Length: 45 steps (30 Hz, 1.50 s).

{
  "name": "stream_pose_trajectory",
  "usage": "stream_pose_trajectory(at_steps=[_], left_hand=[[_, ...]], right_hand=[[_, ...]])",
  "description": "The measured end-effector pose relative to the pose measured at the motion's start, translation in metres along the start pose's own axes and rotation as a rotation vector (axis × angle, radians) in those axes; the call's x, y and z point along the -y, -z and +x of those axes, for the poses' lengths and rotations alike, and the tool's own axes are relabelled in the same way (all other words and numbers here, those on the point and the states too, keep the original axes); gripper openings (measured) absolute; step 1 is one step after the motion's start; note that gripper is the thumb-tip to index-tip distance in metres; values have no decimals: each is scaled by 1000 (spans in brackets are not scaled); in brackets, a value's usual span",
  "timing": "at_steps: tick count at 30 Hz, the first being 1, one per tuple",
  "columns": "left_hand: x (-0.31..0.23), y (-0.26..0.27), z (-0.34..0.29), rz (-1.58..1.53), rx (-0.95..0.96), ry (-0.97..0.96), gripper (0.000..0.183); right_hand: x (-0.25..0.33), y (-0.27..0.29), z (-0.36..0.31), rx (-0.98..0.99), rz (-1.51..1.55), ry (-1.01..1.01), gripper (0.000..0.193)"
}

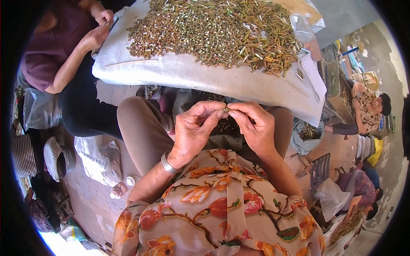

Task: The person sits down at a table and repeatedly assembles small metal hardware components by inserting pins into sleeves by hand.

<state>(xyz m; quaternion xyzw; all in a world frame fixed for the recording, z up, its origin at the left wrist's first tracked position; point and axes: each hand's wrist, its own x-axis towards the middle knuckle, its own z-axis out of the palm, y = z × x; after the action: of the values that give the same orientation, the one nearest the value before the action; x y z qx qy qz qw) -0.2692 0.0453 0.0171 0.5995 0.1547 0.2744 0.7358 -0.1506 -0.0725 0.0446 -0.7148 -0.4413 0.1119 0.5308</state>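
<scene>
In front of my lap, the fingertips of my left hand (pixel 192 130) and my right hand (pixel 257 128) meet around a small brass-coloured metal piece (pixel 226 109). Both hands pinch it, and the fingers cover most of it, so its exact kind is hidden. A bracelet (pixel 168 164) circles my left wrist. Beyond my hands, a large heap of small metal parts (pixel 205 36) lies on a table covered with a white sheet (pixel 128 70). Short pieces fill the heap's left side, longer rods its right. Below my hands, more metal parts (pixel 226 126) sit between my knees.
At the left, a co-worker's hands (pixel 99 33) hold something small by the table edge. A thin stick (pixel 130 63) and paper sheets (pixel 311 74) lie on the table. A bag of metal parts (pixel 308 133) stands right of my knee; a white plastic bag (pixel 99 160) and bottle (pixel 121 187) are left.
</scene>
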Motion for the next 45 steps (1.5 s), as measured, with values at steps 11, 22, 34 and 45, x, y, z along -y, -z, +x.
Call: stream_pose_trajectory(at_steps=[11, 22, 34, 45], left_hand=[[0, 1, 0, 44, 1, 9, 15], [-2, 1, -2, 58, 8, 7, 14], [-12, 16, 6, -88, 217, 109, 16], [-15, 9, 4, -219, 143, 188, 18]], right_hand=[[-9, -2, 0, -31, -86, 214, 20], [-8, 3, 2, -6, -212, 408, 25], [3, 19, 5, 173, 103, 33, 12], [6, 11, -3, 77, 91, -79, 11]])
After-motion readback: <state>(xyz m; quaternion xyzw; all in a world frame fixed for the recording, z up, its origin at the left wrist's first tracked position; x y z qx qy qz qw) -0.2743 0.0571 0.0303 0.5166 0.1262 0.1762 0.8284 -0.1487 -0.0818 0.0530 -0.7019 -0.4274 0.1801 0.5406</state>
